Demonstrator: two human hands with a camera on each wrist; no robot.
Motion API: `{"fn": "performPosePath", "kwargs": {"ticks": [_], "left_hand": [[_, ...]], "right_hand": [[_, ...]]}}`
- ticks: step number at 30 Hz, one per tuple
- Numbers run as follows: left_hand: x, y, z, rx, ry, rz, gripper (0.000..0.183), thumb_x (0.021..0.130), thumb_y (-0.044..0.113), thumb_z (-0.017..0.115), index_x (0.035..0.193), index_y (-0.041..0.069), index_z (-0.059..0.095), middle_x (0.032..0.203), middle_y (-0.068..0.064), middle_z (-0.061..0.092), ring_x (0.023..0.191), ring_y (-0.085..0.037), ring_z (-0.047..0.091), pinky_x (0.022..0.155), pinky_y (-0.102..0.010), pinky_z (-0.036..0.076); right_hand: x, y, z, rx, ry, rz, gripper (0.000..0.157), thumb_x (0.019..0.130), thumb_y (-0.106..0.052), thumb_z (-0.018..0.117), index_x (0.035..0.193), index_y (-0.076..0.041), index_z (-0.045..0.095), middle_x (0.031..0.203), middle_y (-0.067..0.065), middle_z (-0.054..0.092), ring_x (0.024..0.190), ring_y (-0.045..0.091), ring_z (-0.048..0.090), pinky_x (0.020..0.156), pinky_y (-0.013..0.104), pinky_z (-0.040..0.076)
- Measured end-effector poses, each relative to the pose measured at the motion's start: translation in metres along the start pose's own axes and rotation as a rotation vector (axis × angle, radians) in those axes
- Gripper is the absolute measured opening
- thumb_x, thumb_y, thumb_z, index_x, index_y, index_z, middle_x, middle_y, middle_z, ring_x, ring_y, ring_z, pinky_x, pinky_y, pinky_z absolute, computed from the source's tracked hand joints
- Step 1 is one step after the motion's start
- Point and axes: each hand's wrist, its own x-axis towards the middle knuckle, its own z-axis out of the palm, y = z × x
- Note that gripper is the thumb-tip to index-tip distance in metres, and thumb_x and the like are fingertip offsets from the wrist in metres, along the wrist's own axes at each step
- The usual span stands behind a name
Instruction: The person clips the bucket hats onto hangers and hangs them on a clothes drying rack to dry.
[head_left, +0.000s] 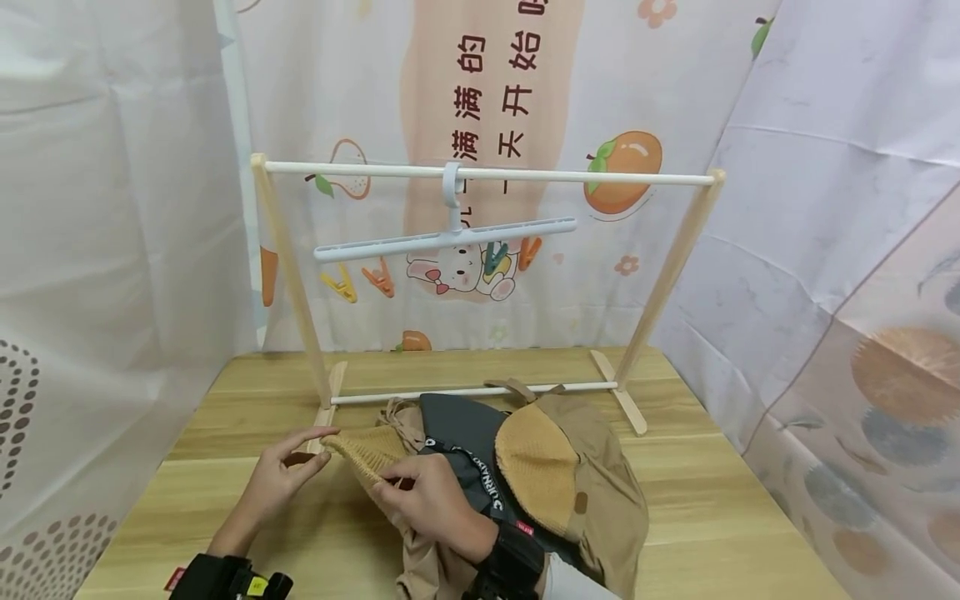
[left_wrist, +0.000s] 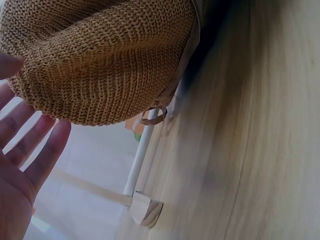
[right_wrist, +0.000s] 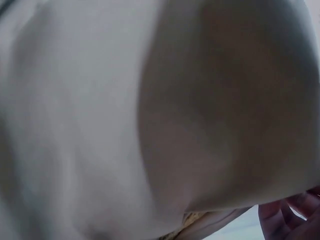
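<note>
A tan and dark grey garment [head_left: 463, 429] lies bunched on the table, with mustard knitted panels, a drawcord and a strip of white lettering. My left hand [head_left: 279, 467] pinches the edge of its left knitted part [head_left: 371, 446] between thumb and fingertips, lifting it. Farther along that edge, my right hand [head_left: 435, 500] pinches the cloth with curled fingers. In the left wrist view the knitted part [left_wrist: 100, 70] fills the top left above my left fingers [left_wrist: 47, 155]. Blurred pale and brown cloth [right_wrist: 225, 115] hides most of the right wrist view; some fingers [right_wrist: 280, 220] show at the lower right.
Behind the garment stands a rack with wooden legs [head_left: 671, 267] and white rods [head_left: 570, 176]. A pale blue hanger [head_left: 450, 239] hangs tilted from the top rod. Several coloured clips [head_left: 341, 285] show below the hanger. Printed curtains [head_left: 127, 208] enclose the wooden table [head_left: 712, 500].
</note>
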Motion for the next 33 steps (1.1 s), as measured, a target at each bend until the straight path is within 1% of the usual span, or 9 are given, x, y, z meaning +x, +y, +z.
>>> {"fn": "performPosePath", "kwargs": {"ticks": [3,6,9,13,16,19,25,29,33], "left_hand": [[0.002,0.002,0.001,-0.007,0.01,-0.06,0.033,0.088,0.016,0.064,0.121,0.013,0.061,0.123,-0.01,0.062,0.103,0.0,0.055,0.073,-0.029,0.055],[0.003,0.001,0.003,-0.022,0.023,-0.076,0.035,0.087,0.015,0.065,0.121,0.013,0.061,0.124,-0.017,0.06,0.095,-0.002,0.06,0.07,-0.026,0.055],[0.005,0.008,0.005,-0.035,0.04,-0.082,0.032,0.088,0.015,0.064,0.119,0.01,0.062,0.121,0.0,0.062,0.09,-0.002,0.062,0.068,-0.022,0.054],[0.009,0.009,0.006,-0.083,0.06,-0.062,0.026,0.089,0.013,0.062,0.114,0.005,0.064,0.116,0.0,0.064,0.085,-0.002,0.061,0.062,-0.022,0.054],[0.012,0.003,0.008,-0.151,0.06,-0.023,0.022,0.09,0.01,0.06,0.111,0.004,0.065,0.114,-0.012,0.065,0.086,-0.002,0.062,0.061,-0.021,0.054],[0.015,0.004,0.009,-0.215,0.061,0.003,0.02,0.09,0.008,0.059,0.108,0.001,0.065,0.11,0.001,0.068,0.089,-0.003,0.063,0.063,-0.018,0.054],[0.02,0.015,0.014,-0.207,0.119,0.034,0.017,0.088,0.002,0.06,0.103,-0.002,0.066,0.097,0.02,0.065,0.073,-0.004,0.062,0.058,-0.016,0.051],[0.021,0.021,0.017,-0.215,0.171,0.013,0.015,0.086,-0.001,0.062,0.099,-0.004,0.067,0.095,0.018,0.065,0.071,-0.003,0.062,0.058,-0.016,0.051],[0.022,0.03,0.018,-0.202,0.194,0.032,0.014,0.084,-0.006,0.061,0.097,-0.008,0.065,0.094,0.018,0.064,0.065,-0.001,0.058,0.051,-0.017,0.047]], "right_hand": [[0.0,-0.001,-0.002,0.016,-0.003,0.005,0.012,0.086,-0.018,0.066,0.092,-0.012,0.074,0.084,0.003,0.073,0.064,-0.007,0.056,0.054,0.008,0.047],[0.001,-0.002,-0.003,0.029,0.002,0.002,0.011,0.086,-0.017,0.066,0.091,-0.011,0.075,0.082,0.004,0.073,0.063,-0.006,0.056,0.054,0.008,0.046],[0.003,-0.003,-0.005,0.051,0.006,0.011,0.01,0.085,-0.015,0.067,0.088,-0.01,0.075,0.081,0.006,0.073,0.061,-0.005,0.055,0.053,0.007,0.044],[0.004,-0.003,-0.005,0.087,0.012,0.026,0.009,0.084,-0.015,0.068,0.087,-0.01,0.075,0.081,0.006,0.073,0.061,-0.005,0.055,0.054,0.007,0.044],[0.004,-0.002,-0.005,0.108,0.021,0.027,0.009,0.085,-0.015,0.068,0.088,-0.01,0.075,0.081,0.006,0.073,0.062,-0.003,0.055,0.054,0.008,0.044],[0.004,-0.002,-0.007,0.13,0.011,0.037,0.009,0.084,-0.014,0.068,0.089,-0.009,0.074,0.08,0.008,0.072,0.062,-0.001,0.056,0.054,0.009,0.045],[0.007,-0.004,-0.015,0.07,-0.072,0.036,0.005,0.082,-0.011,0.069,0.085,-0.01,0.073,0.074,0.005,0.069,0.063,-0.004,0.053,0.056,0.008,0.045],[0.007,-0.005,-0.017,0.047,-0.123,0.023,0.004,0.082,-0.011,0.068,0.084,-0.011,0.071,0.072,0.002,0.068,0.061,-0.006,0.052,0.055,0.007,0.045],[0.005,-0.006,-0.016,0.04,-0.151,0.022,0.004,0.083,-0.012,0.067,0.085,-0.012,0.071,0.072,-0.001,0.068,0.062,-0.007,0.052,0.055,0.007,0.045]]}}
